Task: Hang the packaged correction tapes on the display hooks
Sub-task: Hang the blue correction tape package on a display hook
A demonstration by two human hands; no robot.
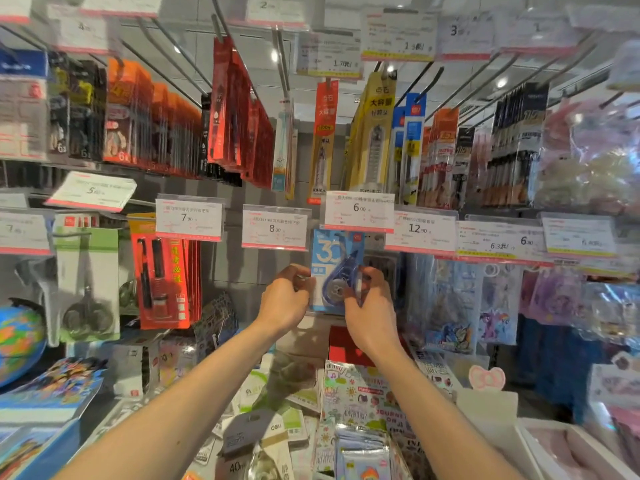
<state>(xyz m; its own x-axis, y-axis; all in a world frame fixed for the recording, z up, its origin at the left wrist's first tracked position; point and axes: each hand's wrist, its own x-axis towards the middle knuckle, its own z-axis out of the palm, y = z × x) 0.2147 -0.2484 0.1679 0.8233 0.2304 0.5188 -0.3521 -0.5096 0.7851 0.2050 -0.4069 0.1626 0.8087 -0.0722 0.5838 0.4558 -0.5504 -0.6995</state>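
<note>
A blue packaged correction tape (333, 265) with a large "30" on its card hangs just below the 6.00 price tag (358, 210), in the middle of the display wall. My left hand (285, 299) grips the pack's left edge with curled fingers. On the pack's right side, my right hand (369, 303) pinches the lower edge, partly covering the blister. The hook carrying the pack is hidden behind the price tag. Whether more packs sit behind this one cannot be seen.
Price tags marked 7.90 (188, 218), 8.00 (275, 228) and 12.90 (420, 230) flank the spot. Red pen packs (161, 278) and scissors (88, 289) hang left, sticker bags (446, 303) right. Long hooks with knife packs (374, 133) jut out overhead. Loose stationery packs (353, 403) cover the counter below.
</note>
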